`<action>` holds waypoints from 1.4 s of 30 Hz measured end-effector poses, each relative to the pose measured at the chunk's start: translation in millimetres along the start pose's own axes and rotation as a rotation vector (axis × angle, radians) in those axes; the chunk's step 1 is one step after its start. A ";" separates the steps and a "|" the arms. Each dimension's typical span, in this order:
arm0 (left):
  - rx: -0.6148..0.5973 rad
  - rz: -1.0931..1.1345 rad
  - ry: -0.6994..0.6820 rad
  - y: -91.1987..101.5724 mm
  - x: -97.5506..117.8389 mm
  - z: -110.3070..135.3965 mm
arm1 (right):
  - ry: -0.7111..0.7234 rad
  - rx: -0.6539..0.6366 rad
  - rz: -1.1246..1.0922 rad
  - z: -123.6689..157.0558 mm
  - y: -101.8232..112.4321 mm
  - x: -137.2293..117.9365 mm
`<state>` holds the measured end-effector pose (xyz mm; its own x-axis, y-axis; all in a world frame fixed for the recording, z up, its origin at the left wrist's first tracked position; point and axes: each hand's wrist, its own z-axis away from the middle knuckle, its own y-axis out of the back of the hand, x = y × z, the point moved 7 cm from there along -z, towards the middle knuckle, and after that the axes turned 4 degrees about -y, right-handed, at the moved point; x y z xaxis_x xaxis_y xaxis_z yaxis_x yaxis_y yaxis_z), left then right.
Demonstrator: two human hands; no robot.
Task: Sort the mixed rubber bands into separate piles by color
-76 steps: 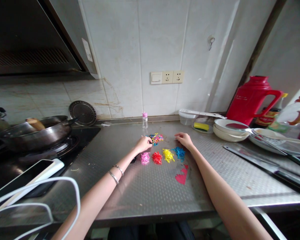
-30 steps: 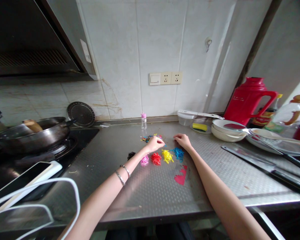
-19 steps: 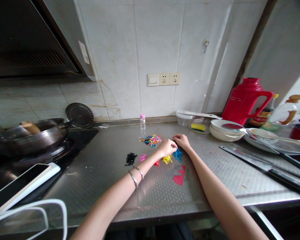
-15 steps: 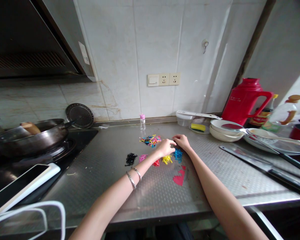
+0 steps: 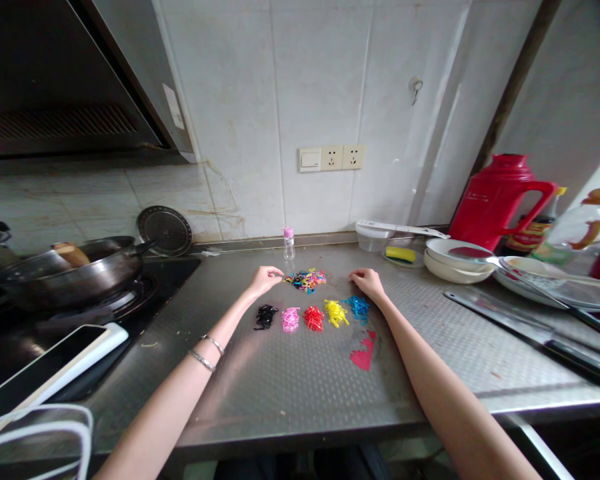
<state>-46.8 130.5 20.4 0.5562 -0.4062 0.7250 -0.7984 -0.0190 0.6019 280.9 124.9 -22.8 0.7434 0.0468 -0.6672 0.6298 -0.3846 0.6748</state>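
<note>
A mixed heap of small coloured rubber bands lies on the steel counter. At its left edge my left hand has thumb and fingertips pinched together; what is between them is too small to make out. My right hand rests on the counter to the right of the heap, fingers curled together, their contents hidden. In front lies a row of single-colour piles: black bands, pink bands, red bands, yellow bands and blue bands. The blue pile sits just below my right hand.
A torn red scrap lies before the blue pile. Behind the heap stands a small pink-capped bottle. To the right are stacked bowls, a knife and a red thermos; to the left, a pan on the stove.
My left hand has moved left, from beside my right hand to the left edge of the mixed heap, uncovering the pink and red piles. My right hand has stayed nearly in place.
</note>
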 end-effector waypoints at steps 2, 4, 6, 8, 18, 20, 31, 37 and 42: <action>0.032 0.016 0.027 9.4 -15.3 0.2 | 0.006 0.002 0.003 0.2 0.4 -0.3; 0.062 0.030 0.044 14.8 -28.1 0.9 | 0.007 0.003 0.004 0.3 0.6 0.1; 0.081 0.048 0.084 16.6 -39.8 3.5 | 0.002 0.003 0.006 0.4 0.4 1.0; 0.089 0.070 0.162 16.3 -50.4 8.3 | -0.001 -0.002 0.002 0.3 -0.4 2.0; 0.111 0.113 0.324 16.0 -59.2 23.5 | 0.030 -0.039 -0.013 -6.0 -6.3 -1.4; 0.116 0.094 0.323 16.3 -58.4 24.0 | 0.051 -0.038 0.028 -4.5 -6.4 -11.1; 0.136 -0.002 0.213 15.8 -57.8 19.8 | 0.221 -0.149 0.244 24.3 -32.7 -76.1; 0.127 -0.014 0.184 13.3 -63.3 16.8 | 0.290 -0.207 0.308 31.1 -47.3 -90.1; 0.128 -0.023 0.191 13.1 -64.3 16.5 | 0.296 -0.192 0.367 32.5 -48.7 -93.1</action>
<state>-96.9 141.3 -23.9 0.5988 -0.2240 0.7690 -0.8007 -0.1474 0.5806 173.8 109.3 -3.8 0.9379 0.2100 -0.2763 0.3247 -0.2496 0.9123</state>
